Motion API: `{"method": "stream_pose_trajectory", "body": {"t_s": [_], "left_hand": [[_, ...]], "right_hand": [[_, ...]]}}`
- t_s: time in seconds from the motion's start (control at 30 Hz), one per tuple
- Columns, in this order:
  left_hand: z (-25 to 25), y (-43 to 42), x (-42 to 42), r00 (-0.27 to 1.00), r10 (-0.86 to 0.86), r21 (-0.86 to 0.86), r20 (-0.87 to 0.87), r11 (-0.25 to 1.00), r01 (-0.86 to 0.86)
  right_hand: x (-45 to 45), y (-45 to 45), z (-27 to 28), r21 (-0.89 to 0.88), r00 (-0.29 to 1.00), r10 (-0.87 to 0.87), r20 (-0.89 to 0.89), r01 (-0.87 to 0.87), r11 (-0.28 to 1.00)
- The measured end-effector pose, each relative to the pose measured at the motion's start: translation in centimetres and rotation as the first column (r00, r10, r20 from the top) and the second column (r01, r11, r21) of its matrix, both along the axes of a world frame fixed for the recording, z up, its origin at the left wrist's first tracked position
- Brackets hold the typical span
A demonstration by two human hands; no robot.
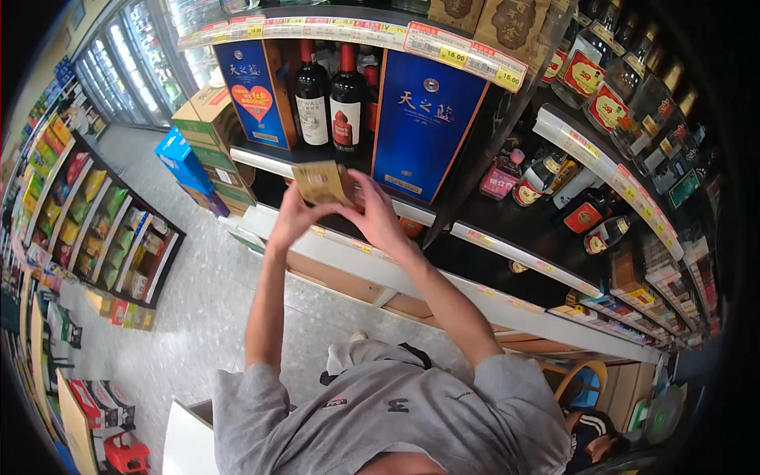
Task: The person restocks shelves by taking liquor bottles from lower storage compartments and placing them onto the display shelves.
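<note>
Grey T-shirt [396, 419] lies nearest the camera. Grip of left hand [290, 223] and right hand [378, 220]: fingers and thumbs closed on a tan printed carton [321, 184], held between them before the white shelf edge [257, 161], near the wine bottles [311, 111]. Advisable: light, even pressure on the carton's sides, both hands supporting it, knuckles clear of the bottles and blue liquor box [427, 127].

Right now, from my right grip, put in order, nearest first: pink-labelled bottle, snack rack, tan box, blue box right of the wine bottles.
From your right grip:
1. Tan box, held, just left
2. Blue box, shelf ahead
3. Pink-labelled bottle, shelf to the right
4. Snack rack, off to the left
</note>
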State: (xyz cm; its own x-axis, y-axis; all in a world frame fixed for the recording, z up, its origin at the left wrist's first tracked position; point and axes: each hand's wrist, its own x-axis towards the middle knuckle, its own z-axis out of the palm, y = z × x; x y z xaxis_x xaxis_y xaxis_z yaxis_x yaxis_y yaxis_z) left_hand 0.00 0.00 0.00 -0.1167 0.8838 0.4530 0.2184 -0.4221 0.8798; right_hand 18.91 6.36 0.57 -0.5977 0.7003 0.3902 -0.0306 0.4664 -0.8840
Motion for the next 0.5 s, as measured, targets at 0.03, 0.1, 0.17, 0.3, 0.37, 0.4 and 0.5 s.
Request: {"method": "stream_pose_trajectory", "body": {"t_s": [0.03,0.1,0.17,0.3,0.37,0.4,0.5], "left_hand": [[1.1,1.0,-0.5,0.997,-0.05,-0.042,0.05,0.998,0.052],[2.4,2.9,-4.1,0.993,-0.08,-0.108,0.089,0.99,0.089],[2.8,5.0,-5.3,0.997,-0.073,-0.033,-0.024,0.997,0.072],[3.0,7.1,-6.5,0.985,-0.168,-0.079,0.032,0.982,0.17],[2.1,8.0,-6.9,0.971,-0.23,-0.1,0.06,0.967,0.235],[1.7,8.5,-7.0,0.97,-0.236,-0.098,0.064,0.965,0.242],[0.6,9.6,-7.5,0.963,-0.263,-0.104,0.059,0.958,0.268]], "right_hand": [[-0.7,0.7,0.5,0.072,0.997,-0.074,0.01,0.073,0.995],[-4.0,1.7,1.2,0.134,0.988,-0.154,0.008,0.151,0.979],[-5.7,2.9,1.3,0.205,0.973,-0.23,-0.019,0.229,0.952],[-7.5,3.8,0.5,0.211,0.932,-0.36,0.037,0.345,0.915],[-8.0,3.9,-0.8,0.214,0.912,-0.409,0.037,0.393,0.894],[-8.1,3.7,-1.0,0.215,0.893,-0.449,0.034,0.432,0.876],[-8.1,3.8,-1.0,0.221,0.884,-0.457,0.102,0.428,0.877]]}}
